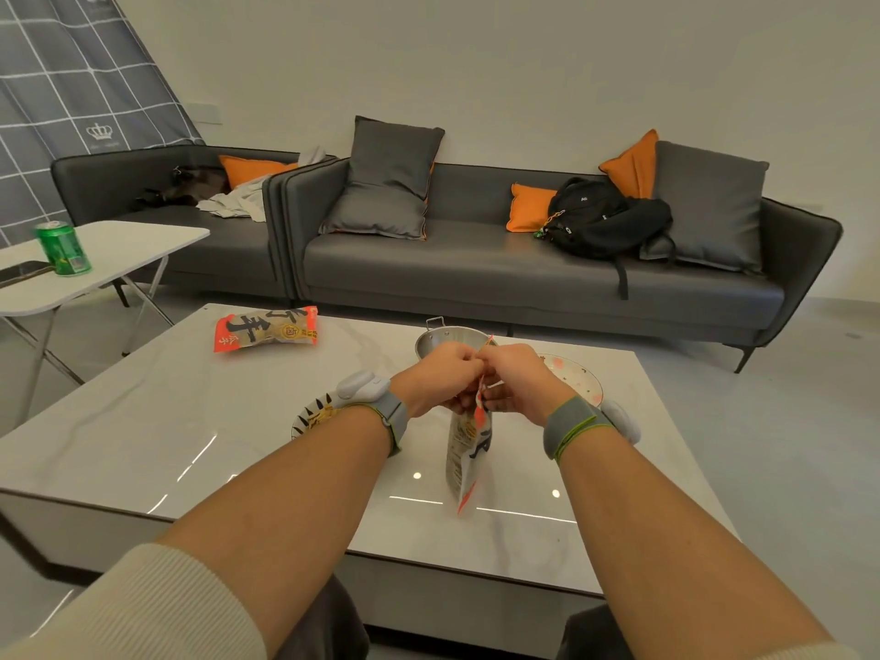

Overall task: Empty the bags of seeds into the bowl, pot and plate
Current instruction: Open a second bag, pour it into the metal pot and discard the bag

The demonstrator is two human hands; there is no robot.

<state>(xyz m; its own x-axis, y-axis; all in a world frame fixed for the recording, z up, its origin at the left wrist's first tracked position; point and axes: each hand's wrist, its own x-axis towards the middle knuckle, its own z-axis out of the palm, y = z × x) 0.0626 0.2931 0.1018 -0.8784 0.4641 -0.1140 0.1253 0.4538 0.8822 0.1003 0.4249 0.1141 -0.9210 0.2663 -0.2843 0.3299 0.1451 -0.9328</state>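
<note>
My left hand [440, 376] and my right hand [514, 378] both pinch the top edge of a seed bag [466, 452], which hangs upright over the coffee table. A thin orange strip sticks up between my fingers. Just beyond my hands stands a steel pot [445, 336], partly hidden. To its right sits a white patterned plate [583, 381]. A bowl with dark markings [312, 416] peeks out from under my left wrist. A second bag of seeds [266, 328], orange and sealed, lies flat at the far left of the table.
The glossy grey coffee table [190, 421] carries everything. A small white side table [119, 250] at left holds a green can [62, 247] and a phone [24, 272]. Behind stands a grey sofa [476, 259] with cushions and a black backpack [605, 216].
</note>
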